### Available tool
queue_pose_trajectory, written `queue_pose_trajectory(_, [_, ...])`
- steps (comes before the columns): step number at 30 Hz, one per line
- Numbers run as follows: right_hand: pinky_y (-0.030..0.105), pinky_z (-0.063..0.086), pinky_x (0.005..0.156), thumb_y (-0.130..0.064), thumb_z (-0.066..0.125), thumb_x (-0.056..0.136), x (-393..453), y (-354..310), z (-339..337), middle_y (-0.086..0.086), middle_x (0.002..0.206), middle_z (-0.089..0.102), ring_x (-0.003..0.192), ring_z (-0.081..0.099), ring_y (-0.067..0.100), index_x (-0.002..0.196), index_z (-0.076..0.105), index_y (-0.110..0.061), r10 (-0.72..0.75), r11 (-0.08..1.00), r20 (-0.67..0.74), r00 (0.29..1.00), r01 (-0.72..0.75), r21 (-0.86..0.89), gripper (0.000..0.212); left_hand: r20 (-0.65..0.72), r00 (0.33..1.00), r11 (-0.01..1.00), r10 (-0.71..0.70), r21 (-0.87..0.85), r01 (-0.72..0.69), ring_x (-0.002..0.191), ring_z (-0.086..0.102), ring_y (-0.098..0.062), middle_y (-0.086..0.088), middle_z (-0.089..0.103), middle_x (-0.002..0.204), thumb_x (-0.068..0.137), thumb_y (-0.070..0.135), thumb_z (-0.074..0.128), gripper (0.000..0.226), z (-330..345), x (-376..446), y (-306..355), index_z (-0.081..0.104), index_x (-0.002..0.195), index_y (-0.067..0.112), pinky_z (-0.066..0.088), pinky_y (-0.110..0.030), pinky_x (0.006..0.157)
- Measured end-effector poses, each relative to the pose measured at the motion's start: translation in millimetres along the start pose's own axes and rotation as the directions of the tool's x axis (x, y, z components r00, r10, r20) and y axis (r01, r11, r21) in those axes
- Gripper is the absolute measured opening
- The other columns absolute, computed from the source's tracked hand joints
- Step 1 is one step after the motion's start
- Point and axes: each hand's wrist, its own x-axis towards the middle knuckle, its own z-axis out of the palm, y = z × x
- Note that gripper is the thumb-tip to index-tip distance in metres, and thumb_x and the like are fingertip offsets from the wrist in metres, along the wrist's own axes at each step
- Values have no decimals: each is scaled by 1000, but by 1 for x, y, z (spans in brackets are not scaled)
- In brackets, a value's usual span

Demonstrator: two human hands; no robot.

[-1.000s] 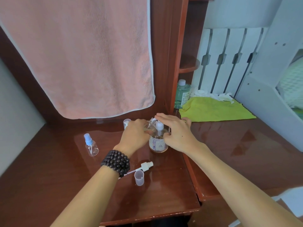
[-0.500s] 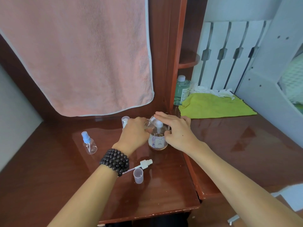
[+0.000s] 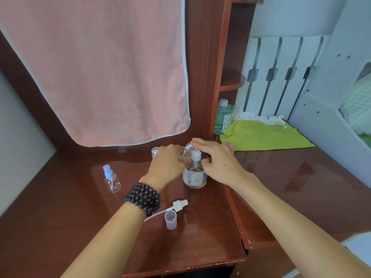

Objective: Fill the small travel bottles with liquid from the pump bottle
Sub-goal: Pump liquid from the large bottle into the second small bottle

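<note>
While scanning from the left, I note the blue-capped spray bottle (image 3: pixel 111 180) standing upright and untouched on the worktop (image 3: pixel 60 217), well apart from both hands. My left hand (image 3: pixel 167 164) grips a small clear travel bottle (image 3: pixel 185 152), tilted with its mouth toward the pump spout. Just to its right stands the pump bottle (image 3: pixel 194 174), upright; my right hand (image 3: pixel 217 159) rests fingers on the pump head, not clenched. Against half a second ago, nothing has shifted except the view.
</note>
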Motion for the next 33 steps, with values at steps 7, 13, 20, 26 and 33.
queue_pose_trajectory(7, [44,22,101,-2,48,72,-6,4,12,-27,141,45,114,54,-1,130,56,-43,33,999,-38,999,-34,-41,71,40,998,997,-42,69,39,85,61,-28,-7,68,79,87,16,58,14,10,0,-1,68,91,8,47,-43,86])
queue_pose_trajectory(13, [42,24,101,-1,49,71,-6,4,14,-27,142,45,110,55,-1,131,55,-41,17,999,-46,999,-19,-33,73,51,997,999,-50,17,50,81,60,-26,-6,65,74,86,15,58,10,8,-2,-3,66,84,8,49,-39,77])
queue_pose_trajectory(20, [42,23,104,-5,46,71,-1,-1,9,-19,143,47,131,42,-1,133,56,-34,-52,997,-83,995,47,-60,69,25,1000,1000,-14,9,14,78,58,-27,-2,60,67,83,10,60,7,-1,0,3,65,79,9,49,-37,70])
queue_pose_trajectory(26, [37,22,100,-3,48,70,-2,7,15,-21,138,52,129,45,1,128,60,-36,-50,994,-115,992,38,-102,68,37,999,999,-31,11,31,80,60,-28,-6,65,74,83,12,60,7,7,2,-2,66,82,9,53,-43,74])
queue_pose_trajectory(33, [36,18,99,-1,50,70,-3,10,21,-24,135,53,127,46,1,125,61,-39,-19,994,-110,994,8,-107,68,40,998,999,-44,21,43,81,60,-28,-5,64,71,85,12,58,10,11,0,-4,66,81,7,50,-42,77])
